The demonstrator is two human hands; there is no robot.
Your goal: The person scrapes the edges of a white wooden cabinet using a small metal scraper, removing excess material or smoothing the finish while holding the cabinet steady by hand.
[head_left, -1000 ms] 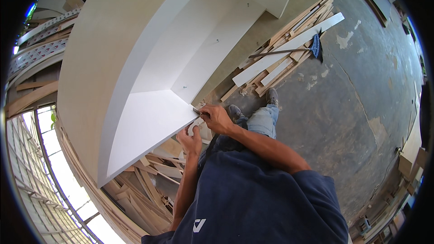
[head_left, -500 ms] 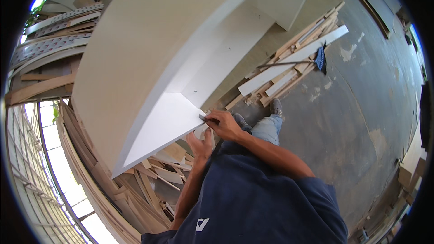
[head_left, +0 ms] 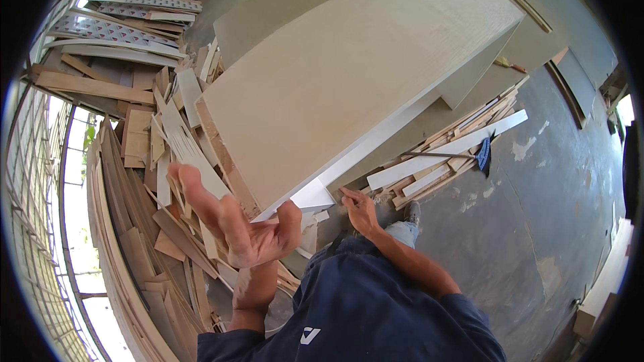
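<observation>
A large box-like wooden carcass, its broad beige panel (head_left: 362,74) facing up, fills the middle of the view. Its white inner side (head_left: 312,194) shows at the near corner. My left hand (head_left: 245,231) is raised in front of the panel's near left corner, fingers spread and holding nothing. Just right of the white inner side is my right hand (head_left: 361,211), apart from the panel. Its fingers are bent and drawn together at the tips; whatever they may pinch is too small to make out.
Wood offcuts (head_left: 171,228) lie heaped along the left, beside a barred window (head_left: 40,214). On the right, a stack of strips (head_left: 443,154) rests on the grey floor (head_left: 490,248) with a blue broom (head_left: 481,154) across it. A brush (head_left: 508,64) lies beyond.
My left hand has lifted from the carcass's near edge and opened out to the left. The right hand has come off the corner. The carcass appears lower, its top panel showing more.
</observation>
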